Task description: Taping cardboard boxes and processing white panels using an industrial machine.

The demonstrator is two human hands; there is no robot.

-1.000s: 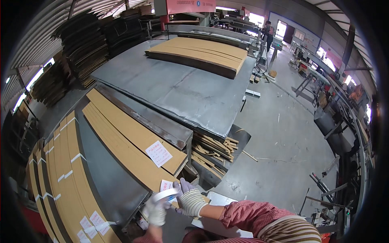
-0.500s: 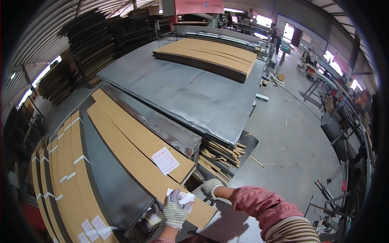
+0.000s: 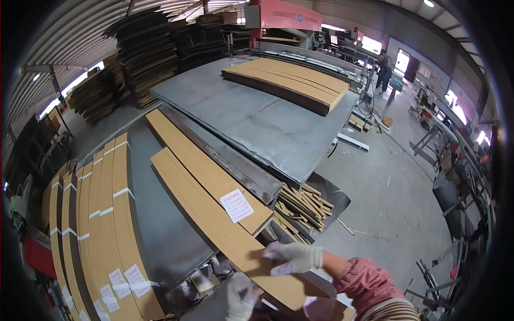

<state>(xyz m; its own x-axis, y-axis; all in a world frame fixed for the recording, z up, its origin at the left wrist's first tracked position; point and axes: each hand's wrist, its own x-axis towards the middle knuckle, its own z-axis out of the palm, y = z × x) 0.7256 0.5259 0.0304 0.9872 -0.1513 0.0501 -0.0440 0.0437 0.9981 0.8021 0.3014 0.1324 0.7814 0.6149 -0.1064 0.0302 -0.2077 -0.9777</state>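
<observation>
Scrap wood offcuts are heaped under the grey metal table, just right of the long tan fibreboard strip. The gloved right hand lies flat and spread on that strip's near end. The gloved left hand is blurred below it; its grip can't be made out.

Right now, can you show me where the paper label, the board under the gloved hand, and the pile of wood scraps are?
paper label (image 3: 236, 205), head view, middle of sheet.
board (image 3: 214, 222), head view, bare top face.
wood scraps (image 3: 302, 202), head view, middle of pile.
</observation>
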